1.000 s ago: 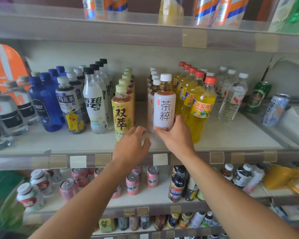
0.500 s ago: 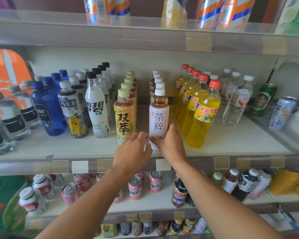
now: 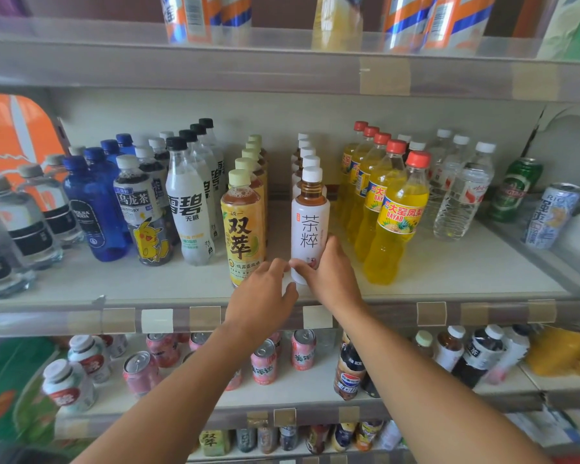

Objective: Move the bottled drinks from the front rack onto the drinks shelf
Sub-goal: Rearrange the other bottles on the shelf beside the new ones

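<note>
White-sleeved, the tea bottle had come down over the last second and now stood upright on the drinks shelf, heading its row. The right hand curled its fingers round the base; the left hand touched it with fingers loosely spread. Placement looked nearly finished. Bottle rows flanked it; cans stood on the shelf below.
</note>
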Demonstrator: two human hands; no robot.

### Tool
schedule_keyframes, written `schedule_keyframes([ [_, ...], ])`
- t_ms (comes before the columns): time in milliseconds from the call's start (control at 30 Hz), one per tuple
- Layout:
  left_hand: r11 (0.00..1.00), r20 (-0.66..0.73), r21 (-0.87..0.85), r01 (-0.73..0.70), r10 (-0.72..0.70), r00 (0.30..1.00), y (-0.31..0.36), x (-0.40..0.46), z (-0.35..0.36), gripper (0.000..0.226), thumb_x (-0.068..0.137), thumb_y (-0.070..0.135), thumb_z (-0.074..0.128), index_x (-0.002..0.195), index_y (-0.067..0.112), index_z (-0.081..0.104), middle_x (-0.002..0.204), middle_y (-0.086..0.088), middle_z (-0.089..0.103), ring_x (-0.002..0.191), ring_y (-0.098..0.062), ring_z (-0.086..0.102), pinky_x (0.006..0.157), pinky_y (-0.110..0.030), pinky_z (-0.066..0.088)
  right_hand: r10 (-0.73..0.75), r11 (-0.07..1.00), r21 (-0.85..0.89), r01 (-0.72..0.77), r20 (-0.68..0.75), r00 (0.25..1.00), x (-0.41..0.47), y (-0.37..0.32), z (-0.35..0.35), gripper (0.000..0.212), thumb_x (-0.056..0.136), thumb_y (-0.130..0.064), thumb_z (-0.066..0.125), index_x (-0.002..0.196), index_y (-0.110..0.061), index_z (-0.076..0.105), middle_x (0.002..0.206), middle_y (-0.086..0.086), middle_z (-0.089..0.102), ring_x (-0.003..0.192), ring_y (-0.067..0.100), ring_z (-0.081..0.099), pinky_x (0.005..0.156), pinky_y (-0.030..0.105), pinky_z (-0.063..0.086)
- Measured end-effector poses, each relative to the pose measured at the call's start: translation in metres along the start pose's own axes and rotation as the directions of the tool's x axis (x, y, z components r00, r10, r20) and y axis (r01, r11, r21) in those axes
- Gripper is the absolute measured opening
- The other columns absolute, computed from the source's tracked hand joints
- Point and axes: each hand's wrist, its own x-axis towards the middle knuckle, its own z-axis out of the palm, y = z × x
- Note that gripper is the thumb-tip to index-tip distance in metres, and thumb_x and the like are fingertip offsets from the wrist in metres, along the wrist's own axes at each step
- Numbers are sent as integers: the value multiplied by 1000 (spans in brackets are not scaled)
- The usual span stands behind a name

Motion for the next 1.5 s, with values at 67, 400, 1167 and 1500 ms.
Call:
schedule_keyframes([
  [67,1000,21,-22,-4,4,1000,2,2,3,36,96,32,53,129,16,48,119,-7,61,106,-25,59,86,-41,51,3,1000,26,-3,21,1000,1,4,-3,65,82,-50,72,127,-14,43,126,5,58,109,23,62,72,29,50],
  [400,960,92,-219,173,-156,983,18,24,17,47,93,27,64,130,12,40,118,-13,64,104,-34,61,80,-36,48,-220,964,141,224,-40,975,16,-12,-44,63,91,-44,64,146,-25,40,140,-7,55,126,12,54,101,41,50],
  [1167,963,123,-188,193,-172,977,18,37,21,44,92,31,65,124,16,38,121,-10,65,101,-33,64,80,-40,53,-357,925,-127,357,25,934,36,-25,-67,56,96,-40,59,144,-16,44,140,2,50,126,17,48,96,21,35],
  [1500,967,-41,248,-64,77,996,33,10,10,34,99,41,43,124,19,47,120,-3,57,113,-23,54,79,-35,49,-485,663,-596,453,120,866,2,-10,-89,30,98,-32,49,117,-12,59,114,7,61,108,25,53,72,33,45],
])
